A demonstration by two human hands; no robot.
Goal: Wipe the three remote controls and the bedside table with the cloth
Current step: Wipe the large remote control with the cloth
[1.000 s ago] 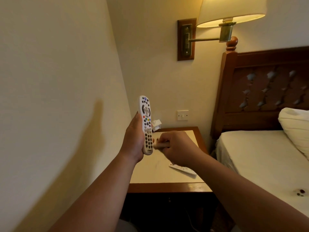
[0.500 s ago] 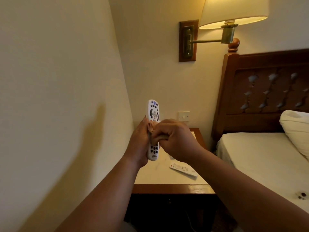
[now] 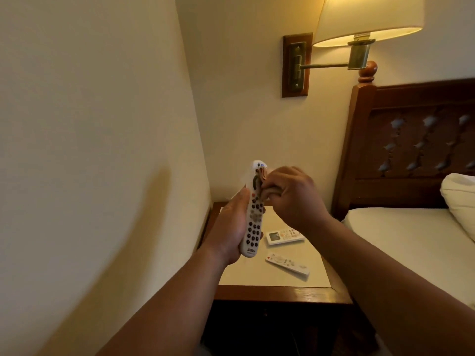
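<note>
My left hand (image 3: 232,227) grips a long white remote (image 3: 253,222) with dark buttons, held upright above the bedside table (image 3: 280,291). My right hand (image 3: 293,196) clutches a bunched tan cloth (image 3: 264,183) and presses it against the upper part of that remote's button face. Two more white remotes lie flat on the table's pale top: one with a small screen (image 3: 282,236) and a slim one (image 3: 288,263) nearer the front edge.
The table stands in a corner, with a wall close on the left and a bed (image 3: 411,242) with a pillow (image 3: 460,199) on the right. A wooden headboard (image 3: 411,145) and a lit wall lamp (image 3: 365,21) rise behind.
My right hand has slid the cloth up the remote, from its lower end to near its top. The screened remote on the table has come into sight.
</note>
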